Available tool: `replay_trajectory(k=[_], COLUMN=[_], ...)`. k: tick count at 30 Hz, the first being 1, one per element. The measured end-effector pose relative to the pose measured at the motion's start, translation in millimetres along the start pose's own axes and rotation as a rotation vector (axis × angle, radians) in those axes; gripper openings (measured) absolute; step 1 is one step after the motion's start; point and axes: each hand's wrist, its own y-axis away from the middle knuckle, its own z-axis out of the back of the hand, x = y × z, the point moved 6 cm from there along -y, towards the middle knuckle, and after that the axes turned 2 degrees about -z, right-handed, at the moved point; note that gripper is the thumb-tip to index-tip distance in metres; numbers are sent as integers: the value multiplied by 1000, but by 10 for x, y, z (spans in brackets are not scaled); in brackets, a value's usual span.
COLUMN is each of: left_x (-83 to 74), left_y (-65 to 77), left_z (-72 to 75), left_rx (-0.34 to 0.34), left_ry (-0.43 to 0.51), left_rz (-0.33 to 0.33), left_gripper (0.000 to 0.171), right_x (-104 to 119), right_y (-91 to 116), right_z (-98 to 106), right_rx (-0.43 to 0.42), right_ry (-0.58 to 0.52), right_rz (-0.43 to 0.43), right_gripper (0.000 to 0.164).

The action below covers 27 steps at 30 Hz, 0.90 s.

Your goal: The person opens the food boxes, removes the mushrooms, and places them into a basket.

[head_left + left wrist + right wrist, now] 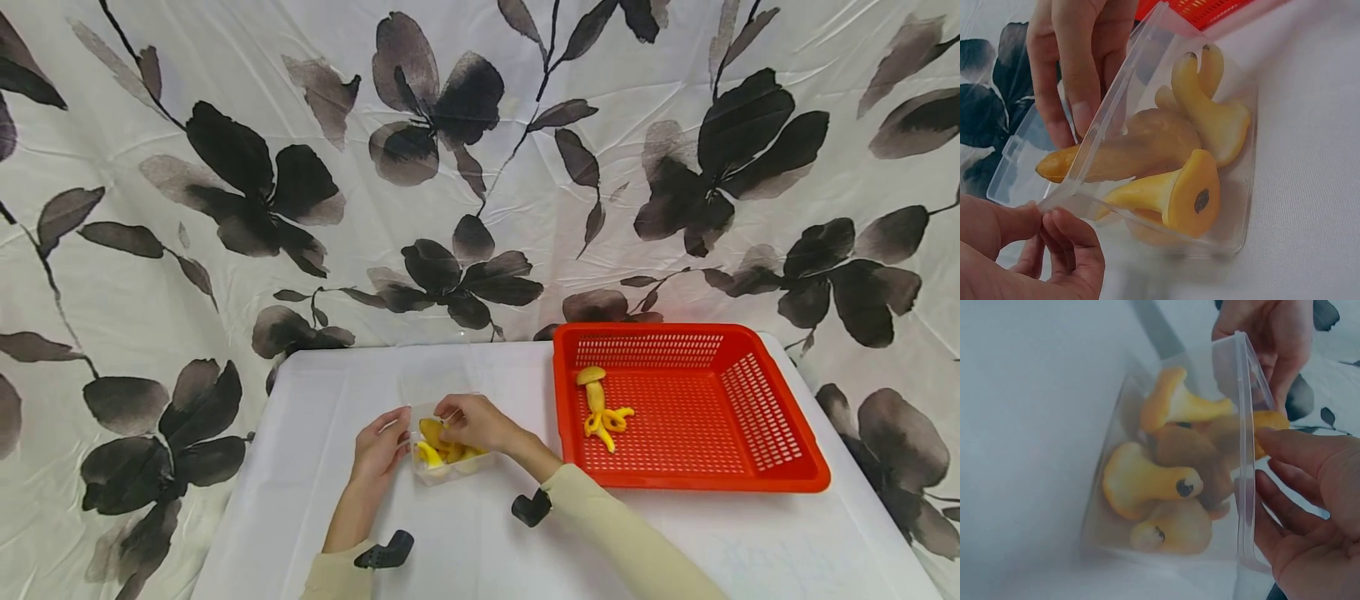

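Observation:
A clear plastic box (450,472) stands on the table, with several yellow toy mushrooms (1210,112) inside it. My left hand (380,446) is at its left side, pinching the rim between thumb and fingers. Over the box, my right hand (480,423) has its fingers on one yellow mushroom (1270,421), whose end sticks out past the rim. In the left wrist view that mushroom lies slanted across the rim, with another mushroom (1191,200) beside it. The box's clear lid (1013,156) stands folded back, away from me.
To the right is a red perforated basket (690,479). Inside lie a yellow mushroom with a domed cap (591,377) and a branched yellow piece (609,422). White cloth covers the table (465,558); a floral curtain (450,167) hangs behind.

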Motion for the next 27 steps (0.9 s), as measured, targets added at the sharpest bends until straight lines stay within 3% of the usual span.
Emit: replay_trajectory(k=[10, 19, 27], left_x=[10, 16, 38], left_y=[-5, -19, -26], left_z=[-2, -12, -17], left_rx=[15, 18, 19], left_ry=[29, 24, 7], left_rz=[-13, -24, -12], left_gripper=[42, 41, 43], right_x=[2, 55, -23], right_y=[-53, -10, 83], right_z=[-132, -22, 169], right_rx=[63, 1, -76], right_ry=[64, 26, -42], right_rz=[-37, 48, -41], right_gripper=[28, 25, 28])
